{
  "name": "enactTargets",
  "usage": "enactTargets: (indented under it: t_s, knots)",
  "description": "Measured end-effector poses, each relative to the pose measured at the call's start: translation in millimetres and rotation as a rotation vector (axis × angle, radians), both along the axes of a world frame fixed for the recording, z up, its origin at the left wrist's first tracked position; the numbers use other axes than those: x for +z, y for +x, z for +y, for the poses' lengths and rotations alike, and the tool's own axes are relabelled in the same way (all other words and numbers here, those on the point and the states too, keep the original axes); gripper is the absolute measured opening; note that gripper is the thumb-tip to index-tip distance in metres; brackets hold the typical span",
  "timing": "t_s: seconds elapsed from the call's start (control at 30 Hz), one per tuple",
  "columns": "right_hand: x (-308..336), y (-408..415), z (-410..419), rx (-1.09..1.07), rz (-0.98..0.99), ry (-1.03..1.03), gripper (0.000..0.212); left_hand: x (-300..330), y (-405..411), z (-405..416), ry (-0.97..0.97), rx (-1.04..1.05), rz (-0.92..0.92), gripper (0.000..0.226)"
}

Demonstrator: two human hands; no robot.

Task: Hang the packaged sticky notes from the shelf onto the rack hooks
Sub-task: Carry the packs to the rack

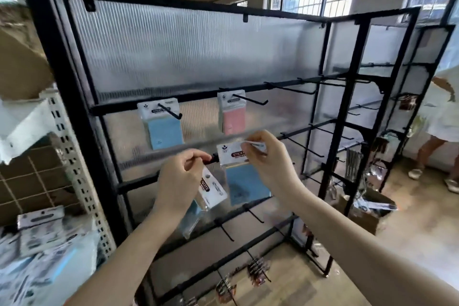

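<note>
Two packs already hang on the top bar of the black rack [82, 97]: a blue pack [162, 126] at the left and a pink pack [229, 117] to its right, each on its own hook. To the right of the pink pack we see several bare hooks [293, 88] standing out from the same bar, with free room in front of them. More bare hooks stand out from the lower bars.

Our right hand [265, 159] is raised at the second bar, fingers curled, pinching the top edge of a blue pack of sticky notes [244, 176]. That pack hangs upright against the ribbed panel; we cannot tell whether its hole sits on a hook.

Our left hand [180, 179] is just beside it to the left, thumb and fingers closed together at the bar. Another pack [211, 189] lies tilted against this palm, its lower end pointing down and left; how it is gripped is hidden.

More packs [42, 238] lie piled on the white shelf [82, 176] at the lower left. A person [442, 117] stands at the far right.
</note>
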State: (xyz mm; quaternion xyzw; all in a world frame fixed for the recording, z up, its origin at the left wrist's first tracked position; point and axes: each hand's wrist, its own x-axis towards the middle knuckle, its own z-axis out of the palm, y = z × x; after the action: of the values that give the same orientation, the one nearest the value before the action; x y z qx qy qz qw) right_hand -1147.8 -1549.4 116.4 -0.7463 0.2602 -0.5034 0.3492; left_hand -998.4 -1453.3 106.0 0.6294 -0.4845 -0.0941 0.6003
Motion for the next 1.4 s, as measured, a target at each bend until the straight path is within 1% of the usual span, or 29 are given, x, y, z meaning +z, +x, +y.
enactTargets:
  t_s: [0.1,0.13,0.23,0.3,0.33,0.4,0.47,0.6,0.77,0.87,1.0,1.1,1.2,1.3,1.4]
  knots:
    - [9.4,24.1,-15.8,0.11,-0.042,0.001,0.018,16.0,7.6,-5.4,-0.04,-0.029,-0.009,0.016]
    - [11.9,30.4,-17.0,0.138,-0.051,-0.008,0.019,20.2,7.3,-4.9,-0.043,-0.042,-0.011,0.018]
    - [19.5,49.1,-19.3,0.221,-0.079,-0.069,0.02,27.7,11.4,-5.4,-0.078,-0.024,-0.032,0.041]
    - [23.5,58.6,-17.9,0.287,-0.111,-0.099,0.018,32.1,15.0,-2.9,-0.126,0.012,-0.019,0.052]
    - [26.2,63.3,-17.4,0.333,-0.121,-0.103,0.017,34.5,17.0,-0.5,-0.144,0.044,-0.006,0.05]
    - [31.8,70.7,-16.8,0.43,-0.121,-0.108,0.013,38.9,19.8,4.3,-0.176,0.096,0.015,0.034]
    - [37.0,78.7,-18.4,0.503,-0.109,-0.107,0.01,43.5,21.6,8.3,-0.193,0.14,0.014,0.035]
    - [42.9,93.9,-24.5,0.616,-0.121,-0.052,0.004,49.9,23.1,3.5,-0.219,0.243,0.032,0.027]
    - [47.0,102.4,-39.0,0.748,-0.141,0.059,0.01,50.1,20.2,-10.9,-0.217,0.328,0.078,0.019]
    - [48.7,104.7,-46.1,0.809,-0.137,0.107,0.013,51.2,18.4,-15.3,-0.225,0.384,0.06,0.019]
    - [49.6,108.9,-50.5,0.877,-0.157,0.165,0.016,52.0,14.9,-18.7,-0.287,0.469,-0.005,0.028]
    - [49.6,114.3,-52.1,0.88,-0.141,0.18,0.015,52.3,14.6,-21.1,-0.327,0.534,-0.04,0.03]
    - [50.6,118.2,-56.2,0.902,-0.079,0.161,0.012,52.9,15.8,-22.4,-0.283,0.535,-0.053,0.028]
    - [50.5,118.9,-63.0,0.932,-0.013,0.122,0.016,52.0,16.3,-21.3,-0.249,0.52,-0.061,0.032]
    - [48.8,117.6,-64.8,0.975,0.012,0.133,0.018,49.5,17.2,-19.0,-0.233,0.514,-0.054,0.037]
